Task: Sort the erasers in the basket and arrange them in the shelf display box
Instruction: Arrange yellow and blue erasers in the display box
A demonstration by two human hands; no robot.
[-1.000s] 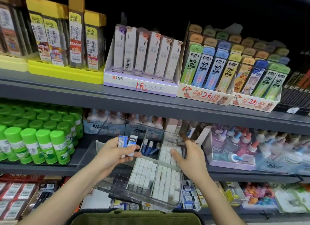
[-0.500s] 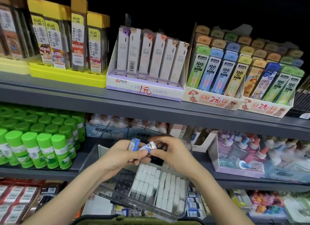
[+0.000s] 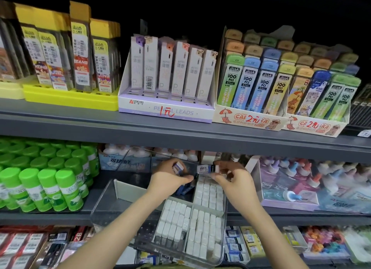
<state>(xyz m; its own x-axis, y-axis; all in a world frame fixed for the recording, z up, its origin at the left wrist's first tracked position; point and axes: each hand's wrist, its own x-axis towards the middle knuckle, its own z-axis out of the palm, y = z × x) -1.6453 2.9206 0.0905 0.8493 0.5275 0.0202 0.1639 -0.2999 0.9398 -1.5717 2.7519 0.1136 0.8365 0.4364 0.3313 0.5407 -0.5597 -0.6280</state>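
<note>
A clear plastic display box (image 3: 220, 254) juts out from the middle shelf, filled with rows of white erasers (image 3: 200, 228). My left hand (image 3: 168, 178) hovers over its back part and grips a blue-and-white sleeved eraser (image 3: 177, 167). Just to the right, my right hand (image 3: 230, 176) pinches another blue-sleeved eraser (image 3: 205, 169) with a barcode label, held sideways above the box. A few blue erasers (image 3: 185, 189) lie in the box's rear compartment below my left hand. The basket's olive rim (image 3: 160, 267) barely shows at the bottom edge.
Green glue sticks (image 3: 46, 184) crowd the shelf left of the box. White-capped glue bottles (image 3: 313, 180) in a purple tray stand to the right. Pencil lead boxes (image 3: 166, 112) fill the shelf above. More eraser packs (image 3: 239, 242) lie on the shelf below.
My right hand left the box's edge, came to my left hand and took one of its two erasers. The hands have now drawn slightly apart, each with one eraser.
</note>
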